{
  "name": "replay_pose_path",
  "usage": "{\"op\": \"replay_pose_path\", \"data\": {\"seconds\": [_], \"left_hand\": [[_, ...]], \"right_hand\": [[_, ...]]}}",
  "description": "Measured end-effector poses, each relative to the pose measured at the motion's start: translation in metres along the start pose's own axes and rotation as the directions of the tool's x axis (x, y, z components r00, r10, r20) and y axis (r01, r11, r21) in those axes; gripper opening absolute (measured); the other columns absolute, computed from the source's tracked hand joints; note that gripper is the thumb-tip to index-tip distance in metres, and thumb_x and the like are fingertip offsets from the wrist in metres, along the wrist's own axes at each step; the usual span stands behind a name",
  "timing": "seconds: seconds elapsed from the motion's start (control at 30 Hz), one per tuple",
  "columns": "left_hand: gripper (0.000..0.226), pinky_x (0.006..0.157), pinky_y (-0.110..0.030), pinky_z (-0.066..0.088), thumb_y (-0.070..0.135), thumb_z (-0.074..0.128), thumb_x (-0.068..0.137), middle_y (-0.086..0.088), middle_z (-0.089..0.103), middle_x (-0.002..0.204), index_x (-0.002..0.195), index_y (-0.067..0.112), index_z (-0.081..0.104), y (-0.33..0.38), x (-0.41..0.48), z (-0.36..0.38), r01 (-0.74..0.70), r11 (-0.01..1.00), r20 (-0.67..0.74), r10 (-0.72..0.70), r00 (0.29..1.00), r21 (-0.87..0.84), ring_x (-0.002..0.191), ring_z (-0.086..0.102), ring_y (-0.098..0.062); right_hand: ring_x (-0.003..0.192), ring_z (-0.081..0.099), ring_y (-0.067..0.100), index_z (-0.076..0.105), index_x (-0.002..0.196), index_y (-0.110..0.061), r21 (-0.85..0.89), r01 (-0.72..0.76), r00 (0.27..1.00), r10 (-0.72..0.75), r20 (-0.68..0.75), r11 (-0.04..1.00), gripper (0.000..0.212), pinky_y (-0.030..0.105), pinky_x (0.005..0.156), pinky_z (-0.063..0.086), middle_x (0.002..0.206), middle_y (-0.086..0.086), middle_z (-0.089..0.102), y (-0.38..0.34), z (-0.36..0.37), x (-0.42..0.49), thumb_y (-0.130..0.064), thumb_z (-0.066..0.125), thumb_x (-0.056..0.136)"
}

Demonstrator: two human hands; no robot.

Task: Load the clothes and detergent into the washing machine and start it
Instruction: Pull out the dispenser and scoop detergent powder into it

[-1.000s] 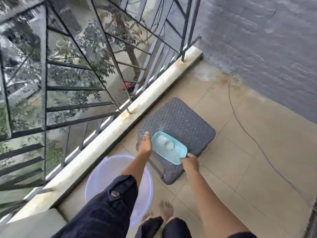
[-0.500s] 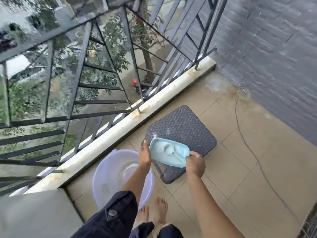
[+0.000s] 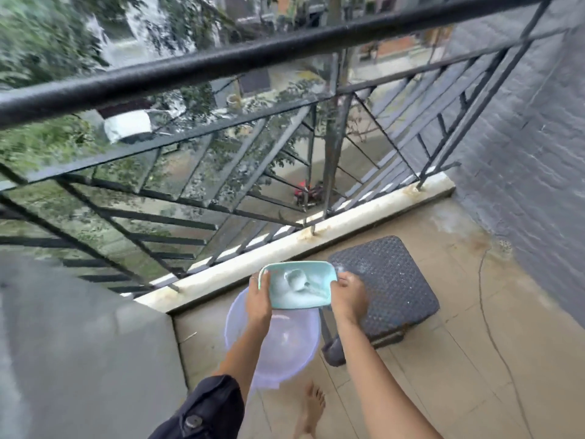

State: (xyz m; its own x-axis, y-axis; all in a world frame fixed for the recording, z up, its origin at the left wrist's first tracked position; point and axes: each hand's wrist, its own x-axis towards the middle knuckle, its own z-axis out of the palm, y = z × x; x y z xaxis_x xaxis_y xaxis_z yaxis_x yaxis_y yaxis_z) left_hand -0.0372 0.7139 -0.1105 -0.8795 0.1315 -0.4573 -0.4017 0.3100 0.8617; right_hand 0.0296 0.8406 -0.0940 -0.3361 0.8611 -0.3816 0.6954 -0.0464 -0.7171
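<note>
1. Detergent tub (image 3: 299, 288), teal, white powder and scoop (image 3: 296, 277) inside: held in the air above the purple basin (image 3: 285, 343), just left of the stool (image 3: 389, 280).
2. Left hand (image 3: 259, 301): fingers wrapped round tub's left end. Right hand (image 3: 348, 296): fingers curled round its right end.
3. Basin down on the floor (image 3: 474, 375): beige tiles, stained near the wall (image 3: 522, 137).
4. Stool: dark woven top, white specks on it, standing right of the basin.
5. Balcony setting: black metal railing (image 3: 221, 66) on a pale curb (image 3: 348, 218), grey brick wall at right, flat grey surface (image 3: 79, 343) at lower left.
6. Bare foot (image 3: 311, 407) on tiles near basin.
</note>
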Motion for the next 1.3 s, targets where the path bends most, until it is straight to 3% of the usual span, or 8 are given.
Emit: {"op": "replay_pose_path", "data": {"seconds": [0.1, 0.17, 0.23, 0.43, 0.63, 0.97, 1.1, 1.3], "left_hand": [[0.046, 0.112, -0.027, 0.022, 0.032, 0.037, 0.101, -0.006, 0.040, 0.148, 0.142, 0.009, 0.039, -0.003, -0.007, -0.047, 0.021, 0.997, -0.070, -0.027, 0.997, -0.078, 0.138, 0.034, -0.019], [0.047, 0.116, -0.030, 0.021, 0.034, 0.037, 0.101, -0.006, 0.039, 0.149, 0.141, 0.010, 0.041, -0.004, -0.012, -0.084, 0.035, 0.993, -0.129, -0.049, 0.990, -0.112, 0.139, 0.034, -0.021], [0.047, 0.116, -0.035, 0.025, 0.039, 0.037, 0.100, -0.007, 0.046, 0.145, 0.137, 0.012, 0.048, -0.005, -0.017, -0.118, 0.041, 0.991, -0.186, -0.065, 0.981, -0.131, 0.135, 0.039, -0.024], [0.047, 0.100, -0.034, 0.034, 0.039, 0.030, 0.101, -0.013, 0.055, 0.133, 0.126, 0.008, 0.056, -0.007, -0.040, -0.227, 0.006, 0.998, -0.294, -0.024, 0.955, -0.062, 0.124, 0.048, -0.031], [0.046, 0.107, -0.037, 0.034, 0.041, 0.032, 0.100, -0.012, 0.057, 0.132, 0.125, 0.011, 0.057, -0.007, -0.060, -0.320, -0.079, 0.994, -0.346, 0.046, 0.937, -0.082, 0.126, 0.048, -0.032], [0.050, 0.101, -0.038, 0.041, 0.047, 0.033, 0.098, -0.013, 0.060, 0.127, 0.120, 0.012, 0.059, -0.016, -0.084, -0.445, -0.031, 0.979, -0.532, -0.083, 0.843, -0.202, 0.117, 0.053, -0.032], [0.050, 0.099, -0.037, 0.042, 0.049, 0.031, 0.098, -0.012, 0.059, 0.126, 0.120, 0.014, 0.059, -0.030, -0.093, -0.472, 0.010, 0.976, -0.570, -0.134, 0.811, -0.216, 0.115, 0.053, -0.031], [0.050, 0.099, -0.040, 0.044, 0.051, 0.030, 0.098, -0.011, 0.059, 0.124, 0.121, 0.016, 0.057, -0.041, -0.103, -0.503, 0.022, 0.958, -0.600, -0.197, 0.775, -0.285, 0.112, 0.054, -0.031]], "right_hand": [[0.099, 0.060, 0.032, 0.066, 0.104, -0.013, -0.083, 0.319, 0.944, -0.324, -0.057, 0.944, 0.035, 0.034, 0.085, 0.045, 0.105, 0.010, 0.065, -0.020, 0.021, -0.037, -0.001, 0.059, 0.072], [0.095, 0.061, 0.033, 0.068, 0.098, -0.009, -0.130, 0.550, 0.828, -0.559, -0.040, 0.825, 0.034, 0.033, 0.087, 0.041, 0.100, 0.012, 0.064, -0.034, 0.038, -0.065, 0.005, 0.061, 0.067], [0.088, 0.064, 0.033, 0.070, 0.092, -0.007, -0.130, 0.664, 0.747, -0.661, 0.073, 0.736, 0.030, 0.031, 0.084, 0.044, 0.093, 0.013, 0.067, -0.049, 0.054, -0.093, 0.008, 0.060, 0.067], [0.099, 0.064, 0.029, 0.071, 0.104, -0.005, -0.220, 0.715, 0.695, -0.639, 0.331, 0.664, 0.028, 0.026, 0.085, 0.040, 0.103, 0.014, 0.071, -0.077, 0.099, -0.195, 0.000, 0.054, 0.082], [0.106, 0.061, 0.028, 0.068, 0.110, -0.008, -0.267, 0.784, 0.616, -0.647, 0.450, 0.561, 0.029, 0.031, 0.090, 0.043, 0.113, 0.011, 0.069, -0.103, 0.136, -0.285, -0.009, 0.057, 0.084], [0.110, 0.061, 0.025, 0.067, 0.115, -0.010, -0.152, 0.919, 0.378, -0.700, 0.606, 0.364, 0.032, 0.031, 0.095, 0.044, 0.117, 0.009, 0.068, -0.145, 0.197, -0.386, -0.016, 0.061, 0.084], [0.108, 0.060, 0.028, 0.070, 0.109, -0.017, -0.202, 0.953, 0.301, -0.657, 0.691, 0.225, 0.027, 0.032, 0.085, 0.046, 0.110, 0.008, 0.069, -0.145, 0.215, -0.414, -0.020, 0.059, 0.085], [0.103, 0.063, 0.026, 0.071, 0.103, -0.019, -0.124, 0.963, 0.252, -0.624, 0.739, 0.242, 0.027, 0.030, 0.082, 0.048, 0.105, 0.005, 0.071, -0.151, 0.237, -0.441, -0.014, 0.064, 0.078]]}}
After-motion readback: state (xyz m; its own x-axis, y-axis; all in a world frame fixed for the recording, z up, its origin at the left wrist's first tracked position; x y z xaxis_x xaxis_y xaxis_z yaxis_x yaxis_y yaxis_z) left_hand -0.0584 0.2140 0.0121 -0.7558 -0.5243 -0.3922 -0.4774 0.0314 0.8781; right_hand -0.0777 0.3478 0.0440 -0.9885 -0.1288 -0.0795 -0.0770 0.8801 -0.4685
